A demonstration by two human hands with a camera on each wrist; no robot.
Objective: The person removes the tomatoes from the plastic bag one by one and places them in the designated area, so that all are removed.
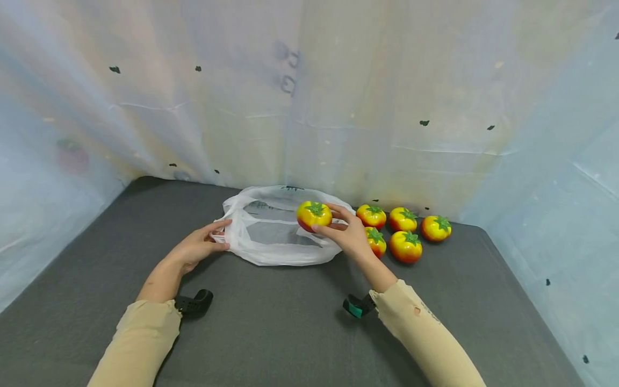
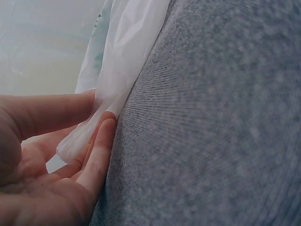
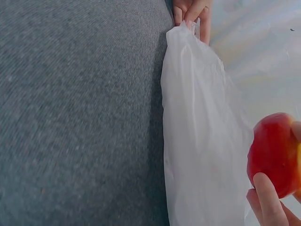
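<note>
A white plastic bag (image 1: 271, 258) lies on the dark table with its mouth spread wide. My left hand (image 1: 195, 248) pinches the bag's left end between thumb and fingers; the left wrist view shows the gathered plastic (image 2: 120, 56) between the fingertips. My right hand (image 1: 350, 231) grips a yellow and red tomato (image 1: 313, 215) with green leaves on top, over the right part of the bag's mouth. In the right wrist view the tomato's red underside (image 3: 273, 153) shows beside the bag's side (image 3: 202, 141).
Several similar tomatoes (image 1: 406, 247) stand on the table (image 1: 271, 333) just right of the bag, close by my right wrist. Pale plastic sheeting (image 1: 338, 107) hangs behind the table and along both sides. A black band (image 1: 193, 303) is at my left wrist.
</note>
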